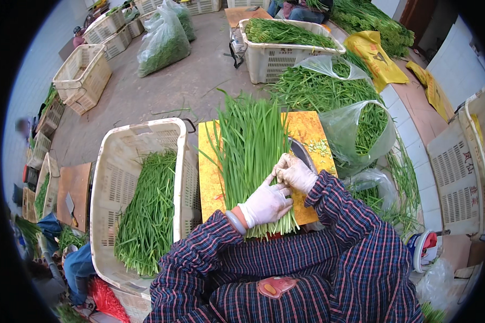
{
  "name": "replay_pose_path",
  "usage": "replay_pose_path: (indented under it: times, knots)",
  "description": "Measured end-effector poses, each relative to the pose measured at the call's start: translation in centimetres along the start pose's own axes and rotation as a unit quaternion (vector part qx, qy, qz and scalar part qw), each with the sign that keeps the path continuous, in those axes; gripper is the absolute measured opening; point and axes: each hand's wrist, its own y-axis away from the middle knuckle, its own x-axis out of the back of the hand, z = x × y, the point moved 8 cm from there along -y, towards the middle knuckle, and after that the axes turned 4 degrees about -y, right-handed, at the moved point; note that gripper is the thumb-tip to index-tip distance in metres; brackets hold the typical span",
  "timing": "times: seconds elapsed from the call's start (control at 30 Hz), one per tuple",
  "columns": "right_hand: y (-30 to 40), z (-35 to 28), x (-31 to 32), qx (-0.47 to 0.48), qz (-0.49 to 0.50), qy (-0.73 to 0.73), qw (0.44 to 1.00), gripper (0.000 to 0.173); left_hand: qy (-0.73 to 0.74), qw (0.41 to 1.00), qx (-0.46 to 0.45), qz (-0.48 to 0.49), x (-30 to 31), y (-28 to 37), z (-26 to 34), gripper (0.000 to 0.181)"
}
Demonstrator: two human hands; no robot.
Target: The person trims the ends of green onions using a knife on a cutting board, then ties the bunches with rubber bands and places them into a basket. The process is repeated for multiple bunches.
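A large bunch of garlic chives (250,145) lies across a yellow cutting board (210,169), its pale stem ends hanging over the near edge. My left hand (266,202), in a thin white glove, rests flat on the stems with its fingers somewhat apart. My right hand (294,173), gloved too, is at the bunch's right side, its thumb and fingers bent together; whatever may be between them is hidden. Beside the right hand a dark knife blade (302,152) lies on the board, its handle out of sight. Small pale cut pieces (319,147) are scattered near the blade.
To the left stands a white plastic crate (141,131) holding chives. Clear plastic bags (355,125) and loose chives (319,87) lie to the right. Another filled crate (293,52) stands ahead. A co-worker (52,250) sits at the left near a brown board (76,189) with a knife.
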Motion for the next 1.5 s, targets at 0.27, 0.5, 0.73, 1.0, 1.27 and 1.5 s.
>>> replay_pose_path:
  times: [0.27, 0.5, 0.73, 1.0, 1.27, 1.5]
  knots:
    - [4.5, -5.6, 5.1, 0.018, 0.027, 0.743, 0.668, 0.016, 0.025, 0.999, 0.02, -0.015, -0.5, 0.2, -0.5, 0.016]
    - [7.9, -7.1, 4.0, 0.044, 0.011, 0.783, 0.621, 0.031, -0.041, 0.998, 0.001, -0.038, -0.7, -0.5, 0.4, 0.022]
    - [0.4, -8.1, -9.7, 0.28, -0.132, 0.72, 0.621, 0.036, 0.027, 0.993, -0.002, -0.112, -0.4, 0.3, 1.5, 0.031]
    - [1.6, -6.3, -4.7, 0.328, -0.073, 0.678, 0.654, 0.021, 0.009, 0.998, -0.039, 0.055, 0.5, 0.9, 1.3, 0.024]
    - [2.8, -6.0, -2.6, 0.417, -0.008, 0.52, 0.746, 0.02, -0.047, 0.997, 0.041, 0.047, 1.4, 1.5, 1.4, 0.023]
    - [2.0, -6.9, -4.4, 0.329, -0.002, 0.663, 0.672, 0.025, -0.003, 0.994, 0.101, -0.049, -0.5, 1.3, 0.5, 0.028]
